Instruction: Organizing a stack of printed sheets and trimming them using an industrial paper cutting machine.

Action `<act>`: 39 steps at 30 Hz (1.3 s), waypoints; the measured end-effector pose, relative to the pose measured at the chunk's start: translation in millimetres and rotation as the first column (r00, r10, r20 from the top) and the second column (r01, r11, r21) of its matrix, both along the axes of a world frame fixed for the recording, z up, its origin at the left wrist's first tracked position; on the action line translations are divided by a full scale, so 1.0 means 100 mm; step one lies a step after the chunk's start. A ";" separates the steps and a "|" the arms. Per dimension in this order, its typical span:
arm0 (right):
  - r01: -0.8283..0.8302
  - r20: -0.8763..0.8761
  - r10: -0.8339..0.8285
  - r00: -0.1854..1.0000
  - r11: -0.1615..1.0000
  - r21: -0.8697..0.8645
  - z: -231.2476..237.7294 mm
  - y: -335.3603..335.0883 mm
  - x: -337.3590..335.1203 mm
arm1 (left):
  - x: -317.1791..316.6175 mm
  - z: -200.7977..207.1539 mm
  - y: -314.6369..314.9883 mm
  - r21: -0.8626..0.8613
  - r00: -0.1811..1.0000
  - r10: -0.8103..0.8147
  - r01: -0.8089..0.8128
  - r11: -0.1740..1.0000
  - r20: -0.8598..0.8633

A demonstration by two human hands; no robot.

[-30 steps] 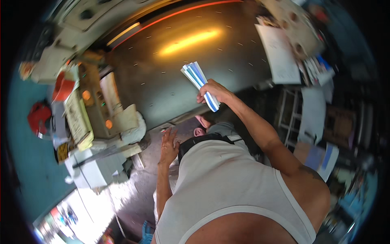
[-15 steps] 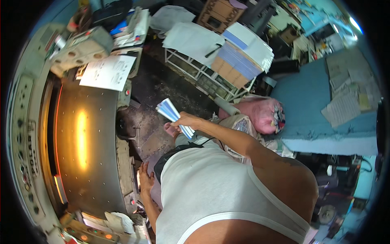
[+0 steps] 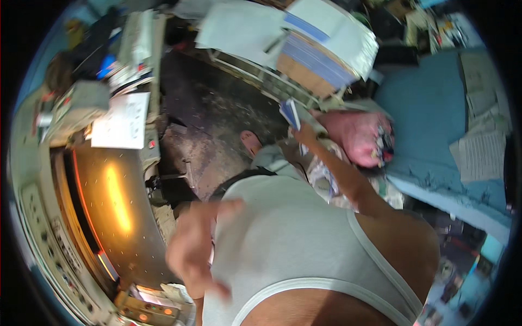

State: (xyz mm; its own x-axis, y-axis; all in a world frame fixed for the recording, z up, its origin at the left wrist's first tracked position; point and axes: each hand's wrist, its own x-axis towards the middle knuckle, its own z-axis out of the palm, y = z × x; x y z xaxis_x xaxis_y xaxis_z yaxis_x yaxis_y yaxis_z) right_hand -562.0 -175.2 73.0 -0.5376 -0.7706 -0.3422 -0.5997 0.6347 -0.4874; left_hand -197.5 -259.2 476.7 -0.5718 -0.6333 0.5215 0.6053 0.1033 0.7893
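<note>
Raised now, right hand (image 3: 305,132) grips blue-white sheets (image 3: 290,112) (near stacked paper (image 3: 326,46)).

Two hands (image 3: 190,244) (image 3: 304,133), one blue-white card bundle (image 3: 290,113), one pink bag (image 3: 361,136).

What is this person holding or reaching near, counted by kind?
Blue-and-white sheet bundle in the right hand: 1
Paper stack on the wire rack: 1
Pink bag: 1
Left hand, blurred, holds nothing I can see.
Total: 3

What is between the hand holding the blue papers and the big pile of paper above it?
In the head view, only a bit of white wire rack edge lies between the right hand with its blue papers and the paper pile.
</note>
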 end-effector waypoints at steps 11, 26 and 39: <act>0.932 0.241 -0.938 0.247 0.162 -0.326 0.73 2.49 -1.38 | -1.42 0.40 0.13 0.257 0.767 -0.491 0.616 0.744 -0.413; 0.180 0.095 -0.974 -0.208 -0.133 -0.975 2.99 4.55 -0.57 | -1.37 -0.26 0.64 0.119 0.151 -0.985 0.983 0.141 -0.084; 0.787 -0.858 -0.371 0.355 0.614 0.060 -0.64 4.04 0.60 | 1.32 -2.00 0.07 0.037 0.158 -0.048 0.070 0.997 0.986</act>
